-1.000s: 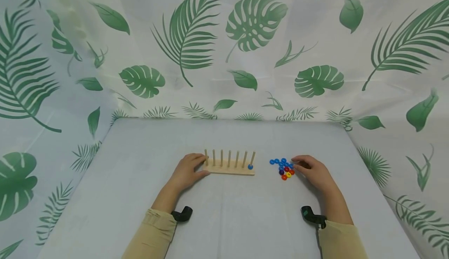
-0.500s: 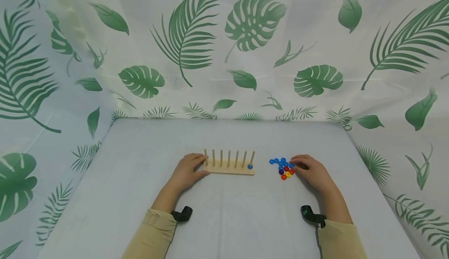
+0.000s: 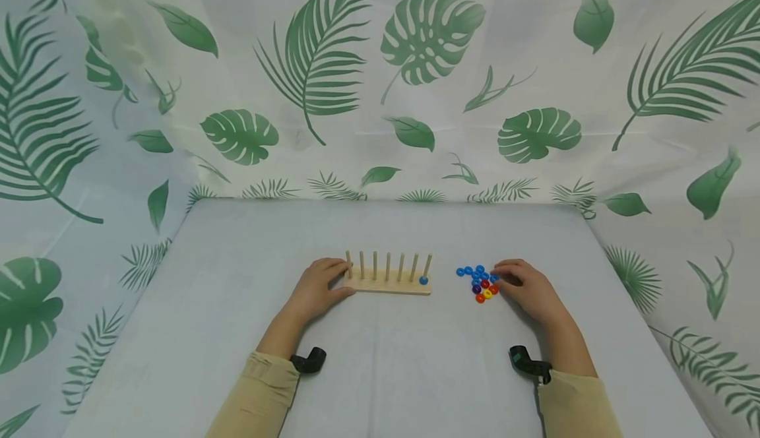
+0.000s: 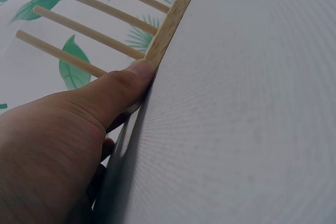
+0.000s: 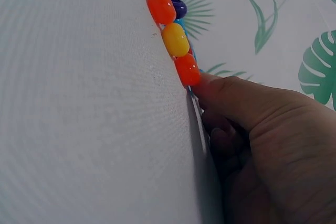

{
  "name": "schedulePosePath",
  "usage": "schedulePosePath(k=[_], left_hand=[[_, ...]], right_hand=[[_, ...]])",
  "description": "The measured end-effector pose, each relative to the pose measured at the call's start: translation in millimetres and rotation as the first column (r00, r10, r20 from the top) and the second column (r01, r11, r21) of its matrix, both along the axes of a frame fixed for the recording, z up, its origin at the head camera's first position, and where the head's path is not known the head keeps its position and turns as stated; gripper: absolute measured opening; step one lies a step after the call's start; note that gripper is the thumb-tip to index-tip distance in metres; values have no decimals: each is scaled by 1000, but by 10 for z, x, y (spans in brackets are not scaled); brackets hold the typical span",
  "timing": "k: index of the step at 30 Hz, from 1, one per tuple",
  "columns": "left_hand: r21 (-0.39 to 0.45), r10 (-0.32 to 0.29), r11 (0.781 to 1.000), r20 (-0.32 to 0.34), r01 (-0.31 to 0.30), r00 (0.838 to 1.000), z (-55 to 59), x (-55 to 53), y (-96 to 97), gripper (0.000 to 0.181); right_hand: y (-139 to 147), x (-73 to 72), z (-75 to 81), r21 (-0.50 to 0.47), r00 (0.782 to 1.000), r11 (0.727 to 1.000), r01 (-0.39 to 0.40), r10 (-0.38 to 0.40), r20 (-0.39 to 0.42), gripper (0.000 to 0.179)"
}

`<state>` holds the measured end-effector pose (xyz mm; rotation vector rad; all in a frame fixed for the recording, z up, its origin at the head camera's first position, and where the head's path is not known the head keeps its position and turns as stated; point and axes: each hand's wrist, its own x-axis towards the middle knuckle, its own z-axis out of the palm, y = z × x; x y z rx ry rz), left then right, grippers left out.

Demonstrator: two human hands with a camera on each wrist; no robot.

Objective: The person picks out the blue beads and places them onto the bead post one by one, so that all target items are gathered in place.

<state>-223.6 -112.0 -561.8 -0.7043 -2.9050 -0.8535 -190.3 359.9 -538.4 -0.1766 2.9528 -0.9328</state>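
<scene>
A wooden peg board (image 3: 388,285) with several upright pegs lies mid-table in the head view. One blue bead (image 3: 423,281) sits at the foot of its rightmost peg. My left hand (image 3: 318,291) holds the board's left end, thumb along the front edge and fingers behind; the left wrist view shows the thumb on the wood. To the right lies a cluster of beads, mostly blue (image 3: 477,276), with purple, red, orange (image 5: 188,70) and yellow (image 5: 175,40) ones. My right hand (image 3: 530,291) rests at the cluster's right edge, fingers loosely bent, thumb beside an orange bead.
A white cloth covers the table (image 3: 380,372). Leaf-printed curtains (image 3: 410,95) hang behind and on both sides. Each wrist carries a black camera mount (image 3: 309,361), reaching inward over the table.
</scene>
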Motion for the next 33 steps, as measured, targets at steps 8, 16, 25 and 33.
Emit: schedulePosePath(k=[8, 16, 25, 33], left_hand=[[2, 1, 1000, -6, -1, 1000, -9, -6, 0, 61], [5, 4, 1000, 9, -4, 1000, 17, 11, 1, 62], [5, -1, 1000, 10, 1, 1000, 12, 0, -5, 61], [9, 1, 1000, 10, -1, 1000, 27, 12, -7, 61]], right_hand=[[-4, 8, -15, -24, 999, 999, 44, -44, 5, 29], [-30, 38, 18, -46, 996, 995, 90, -89, 27, 32], [-69, 58, 78, -6, 991, 992, 129, -128, 38, 37], [-178, 39, 218, 7, 992, 993, 121, -121, 17, 38]])
